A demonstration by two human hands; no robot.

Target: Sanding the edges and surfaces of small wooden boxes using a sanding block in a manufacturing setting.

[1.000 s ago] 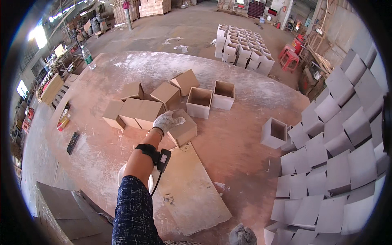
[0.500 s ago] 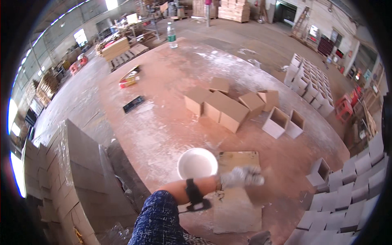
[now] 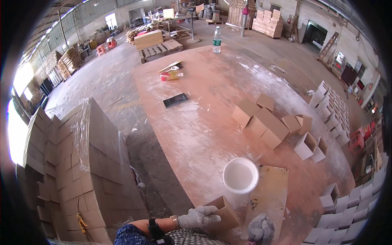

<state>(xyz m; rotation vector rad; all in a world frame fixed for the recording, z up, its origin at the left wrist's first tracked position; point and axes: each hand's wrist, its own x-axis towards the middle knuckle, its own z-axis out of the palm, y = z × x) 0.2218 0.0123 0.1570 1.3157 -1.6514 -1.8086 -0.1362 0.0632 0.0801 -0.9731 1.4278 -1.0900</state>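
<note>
My left hand (image 3: 199, 217), in a pale knitted glove, grips the near left side of an open brown cardboard box (image 3: 227, 215) at the table's near edge. The box is tilted, and its lower part runs close to my checked clothing. My right hand (image 3: 261, 228), in a grey glove, is closed over the near end of a flat, stained tan board (image 3: 272, 185). What its fingers may hold is hidden. Just beyond the brown box stands a round white bowl (image 3: 224, 175) with whitish stuff in it, beside the board's far left corner.
The dusty reddish table (image 3: 196, 134) carries a black phone (image 3: 175, 100), a water bottle (image 3: 217, 41), a red and yellow packet (image 3: 171, 76) and several brown boxes (image 3: 269, 126). Pale boxes (image 3: 341, 212) are stacked at the right. A tall stack of cardboard (image 3: 110, 163) stands at the left.
My left hand has drawn back from over the board to the left and now grips the brown box. More of my right hand shows. The view has swung left.
</note>
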